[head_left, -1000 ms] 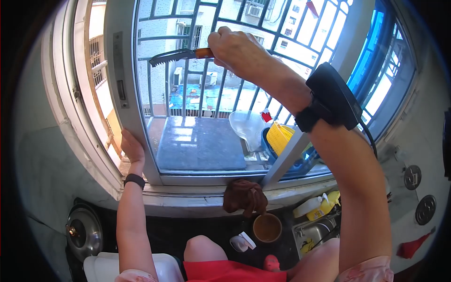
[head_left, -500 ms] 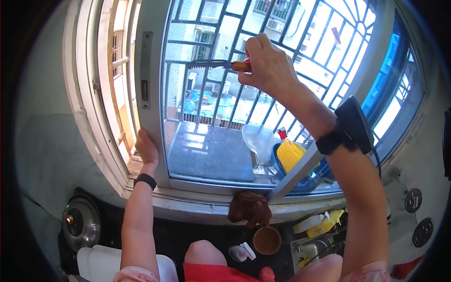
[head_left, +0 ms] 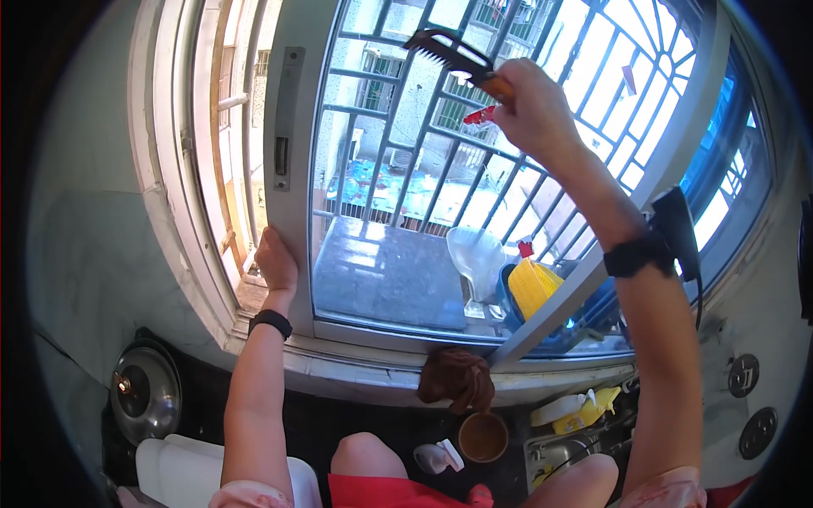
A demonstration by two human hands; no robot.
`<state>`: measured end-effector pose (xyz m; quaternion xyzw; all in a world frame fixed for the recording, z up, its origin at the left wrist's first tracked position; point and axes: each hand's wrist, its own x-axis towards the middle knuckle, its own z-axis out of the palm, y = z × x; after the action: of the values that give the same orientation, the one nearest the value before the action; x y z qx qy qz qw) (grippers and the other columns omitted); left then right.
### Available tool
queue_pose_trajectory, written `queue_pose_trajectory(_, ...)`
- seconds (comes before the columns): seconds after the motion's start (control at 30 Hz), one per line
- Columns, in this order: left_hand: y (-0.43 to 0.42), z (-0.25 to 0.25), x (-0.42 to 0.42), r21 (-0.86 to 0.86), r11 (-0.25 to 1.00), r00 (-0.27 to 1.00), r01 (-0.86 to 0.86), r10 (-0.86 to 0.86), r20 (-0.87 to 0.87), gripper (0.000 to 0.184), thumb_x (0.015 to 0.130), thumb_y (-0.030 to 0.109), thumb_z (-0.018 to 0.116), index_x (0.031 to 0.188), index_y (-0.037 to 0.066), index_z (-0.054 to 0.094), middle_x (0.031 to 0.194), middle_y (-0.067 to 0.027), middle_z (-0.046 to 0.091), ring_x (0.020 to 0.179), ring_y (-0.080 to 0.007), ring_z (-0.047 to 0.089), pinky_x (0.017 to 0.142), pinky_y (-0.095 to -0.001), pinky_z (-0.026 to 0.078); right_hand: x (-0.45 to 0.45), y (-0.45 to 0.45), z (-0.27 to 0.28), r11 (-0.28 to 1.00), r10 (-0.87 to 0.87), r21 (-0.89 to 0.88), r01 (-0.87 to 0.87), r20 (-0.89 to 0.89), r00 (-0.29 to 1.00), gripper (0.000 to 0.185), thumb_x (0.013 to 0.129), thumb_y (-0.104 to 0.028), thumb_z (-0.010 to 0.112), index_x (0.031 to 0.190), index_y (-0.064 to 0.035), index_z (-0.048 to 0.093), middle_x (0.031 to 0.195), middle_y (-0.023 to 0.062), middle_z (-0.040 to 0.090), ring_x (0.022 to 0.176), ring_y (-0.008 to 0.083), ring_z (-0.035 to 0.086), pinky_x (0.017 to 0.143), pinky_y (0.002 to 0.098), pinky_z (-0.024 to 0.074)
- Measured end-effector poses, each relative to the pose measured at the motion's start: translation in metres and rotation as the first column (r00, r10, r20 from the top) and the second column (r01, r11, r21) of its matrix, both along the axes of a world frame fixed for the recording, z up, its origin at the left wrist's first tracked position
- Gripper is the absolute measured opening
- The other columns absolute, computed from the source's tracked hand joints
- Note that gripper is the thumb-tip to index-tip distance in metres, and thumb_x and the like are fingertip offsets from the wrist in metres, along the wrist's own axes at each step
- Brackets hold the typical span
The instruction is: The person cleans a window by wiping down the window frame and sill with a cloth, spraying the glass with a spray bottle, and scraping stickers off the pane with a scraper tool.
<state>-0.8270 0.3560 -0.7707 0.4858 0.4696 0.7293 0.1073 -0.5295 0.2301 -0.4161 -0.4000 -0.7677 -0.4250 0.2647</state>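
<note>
My right hand (head_left: 535,108) is raised in front of the window glass, closed around the orange-brown handle of a toothed scraper (head_left: 453,61). Its black blade points up and left, with a slot along the top and teeth along the lower edge. A small red piece (head_left: 480,115) shows just below the handle; whether it touches my hand I cannot tell. Lower left, my left hand (head_left: 278,262) grips the edge of the sliding window sash (head_left: 292,212), its fingertips partly hidden. The pane (head_left: 406,190) is speckled with drops or spots.
Bars stand outside the pane, with a dark board (head_left: 385,271), a clear scoop-shaped container (head_left: 476,258) and a yellow basket (head_left: 535,286). Below the sill are a brown cloth (head_left: 457,378), a brown bowl (head_left: 483,437), a white spray bottle (head_left: 438,457), a lidded pan (head_left: 146,394) and a sink (head_left: 563,449).
My right hand has risen and moved right with the scraper, whose blade has turned from nearly level to tilted up-left. My left hand stays on the sash edge. The view has shifted slightly.
</note>
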Motion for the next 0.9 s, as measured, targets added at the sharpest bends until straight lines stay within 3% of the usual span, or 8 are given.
queue_pose_trajectory(0.07,0.002,-0.001,-0.001,-0.017,1.000,1.000,0.003,-0.003,0.004,0.064,0.103,0.048,0.025,0.106,-0.003,0.064,0.093,-0.0223,0.068,0.090,-0.0382,0.065,0.079,-0.0428,0.049,-0.009,-0.016,0.006,0.987,-0.125,-0.116,0.110,-0.128,0.984,0.037,0.072,-0.024,0.076,0.095,-0.0037,0.057,0.094,0.0134,0.056,0.090,0.0290,0.061,0.079,0.0406,0.0522)
queue_pose_trajectory(0.13,0.001,0.000,0.000,-0.051,0.998,0.999,0.024,-0.022,0.034,0.063,0.103,0.048,0.026,0.107,-0.003,0.064,0.094,-0.0224,0.068,0.090,-0.0382,0.065,0.079,-0.0425,0.049,-0.014,-0.012,-0.002,0.997,-0.077,-0.012,0.076,-0.084,0.993,0.045,0.067,-0.031,0.078,0.095,-0.0035,0.055,0.096,0.0142,0.055,0.090,0.0295,0.061,0.077,0.0399,0.0527)
queue_pose_trajectory(0.33,-0.003,0.003,0.002,-0.004,1.000,0.999,0.020,-0.020,0.031,0.063,0.105,0.046,0.026,0.106,-0.005,0.062,0.093,-0.0189,0.068,0.089,-0.0308,0.064,0.079,-0.0383,0.048,-0.029,-0.005,-0.023,0.981,-0.176,0.054,0.185,-0.138,0.975,0.051,0.063,-0.026,0.081,0.099,-0.0024,0.053,0.099,0.0122,0.050,0.088,0.0252,0.057,0.071,0.0360,0.0520)
queue_pose_trajectory(0.43,0.002,-0.002,-0.001,0.011,1.000,0.999,-0.026,0.026,-0.030,0.061,0.104,0.045,0.027,0.103,-0.004,0.064,0.091,-0.0234,0.068,0.087,-0.0399,0.065,0.076,-0.0436,0.050,-0.035,-0.001,-0.029,0.983,-0.170,0.041,0.178,-0.146,0.975,0.043,0.066,-0.021,0.080,0.096,-0.0047,0.053,0.098,0.0112,0.049,0.087,0.0264,0.056,0.072,0.0394,0.0518)
queue_pose_trajectory(0.57,0.000,0.001,0.001,-0.009,1.000,1.000,-0.018,0.018,0.001,0.061,0.104,0.044,0.026,0.100,-0.003,0.063,0.089,-0.0230,0.068,0.085,-0.0410,0.065,0.075,-0.0452,0.049,-0.041,0.010,-0.040,0.987,-0.132,0.082,0.136,-0.055,0.990,0.033,0.072,-0.010,0.076,0.096,-0.0050,0.054,0.097,0.0120,0.051,0.090,0.0302,0.057,0.075,0.0433,0.0503)
queue_pose_trajectory(0.67,0.000,0.002,0.002,-0.002,0.999,0.999,-0.034,0.034,0.016,0.062,0.104,0.045,0.025,0.099,-0.003,0.063,0.088,-0.0226,0.068,0.084,-0.0410,0.064,0.075,-0.0457,0.048,-0.014,0.007,-0.017,0.965,-0.260,0.016,0.263,-0.089,0.961,0.023,0.078,-0.008,0.070,0.098,-0.0030,0.059,0.100,0.0137,0.054,0.097,0.0287,0.057,0.083,0.0412,0.0533)
queue_pose_trajectory(0.73,-0.002,0.005,0.002,0.043,0.998,0.999,-0.035,0.036,-0.019,0.062,0.104,0.045,0.024,0.099,-0.003,0.063,0.087,-0.0223,0.068,0.084,-0.0412,0.064,0.074,-0.0459,0.048,0.008,-0.004,0.001,0.988,-0.096,0.120,0.100,-0.043,0.994,0.016,0.080,-0.004,0.067,0.094,-0.0053,0.060,0.098,0.0120,0.054,0.094,0.0289,0.057,0.081,0.0419,0.0514)
queue_pose_trajectory(0.9,0.002,-0.002,0.000,-0.007,1.000,1.000,-0.002,0.003,0.004,0.062,0.104,0.045,0.025,0.102,-0.004,0.063,0.088,-0.0218,0.067,0.084,-0.0384,0.064,0.075,-0.0435,0.048,-0.007,-0.015,0.002,0.989,-0.148,-0.060,0.138,-0.237,0.960,0.052,0.066,-0.038,0.080,0.094,-0.0006,0.057,0.098,0.0133,0.052,0.095,0.0266,0.056,0.079,0.0390,0.0507)
